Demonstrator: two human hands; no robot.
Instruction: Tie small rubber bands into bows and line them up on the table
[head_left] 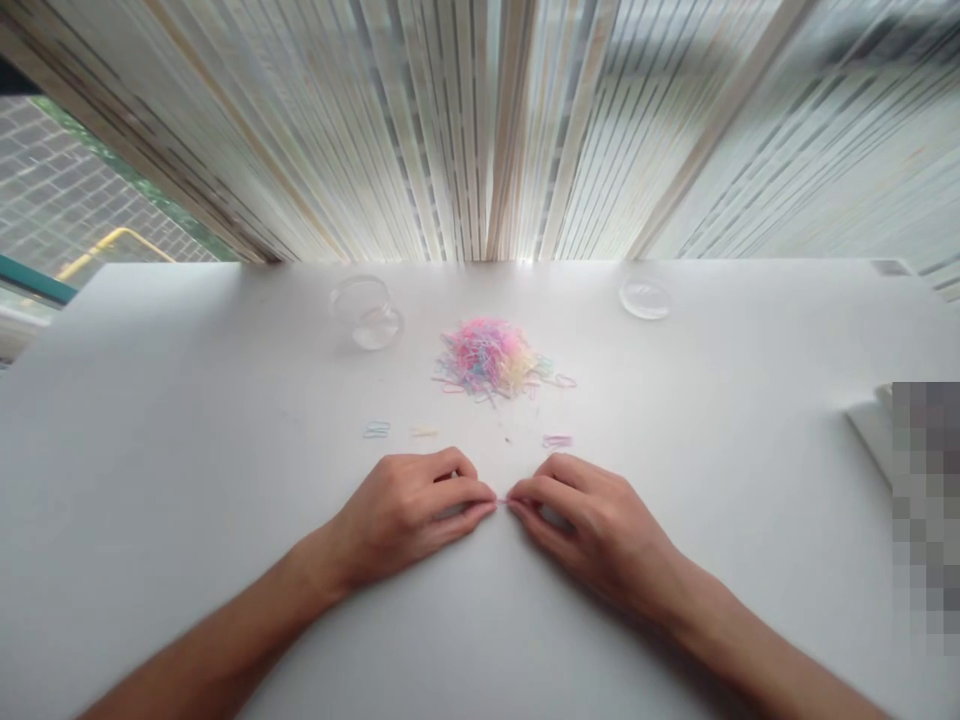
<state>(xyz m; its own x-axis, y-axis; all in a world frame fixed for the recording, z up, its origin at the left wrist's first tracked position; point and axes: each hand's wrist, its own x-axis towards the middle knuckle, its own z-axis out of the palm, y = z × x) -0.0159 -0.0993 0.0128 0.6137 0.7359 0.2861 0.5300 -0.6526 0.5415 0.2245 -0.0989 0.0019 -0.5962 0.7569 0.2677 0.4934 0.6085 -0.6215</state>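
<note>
Where the left hand (412, 500) and the right hand (600, 520) nearly meet, on the near side of the pile of coloured bands (491, 355), a thin pinkish strand (502, 501) spans the small gap. Both hands closed in a pinch, thumb against finger, one at each end of the strand; how far it runs inside either grip cannot be told. Visible part: short, long axis roughly left to right, across the line from the pile to the wearer. Strand lies almost straight toward the wearer from the pile; neither hand is clearly nearer to the pile. Whether the strand touches the surface (187, 450): cannot tell.

Between pile and hands, three small sets of bands: blue (377, 430) and pale yellow (424, 433) to the near left of the pile, pink-purple (557, 441) to its near right. The pale yellow set lies just beyond the left hand, the pink-purple set just beyond the right; the blue set is farther out to the left. Clear round container (364, 305) stands left of the pile and slightly beyond it; clear disc (646, 299) lies to the right, also slightly beyond.
</note>
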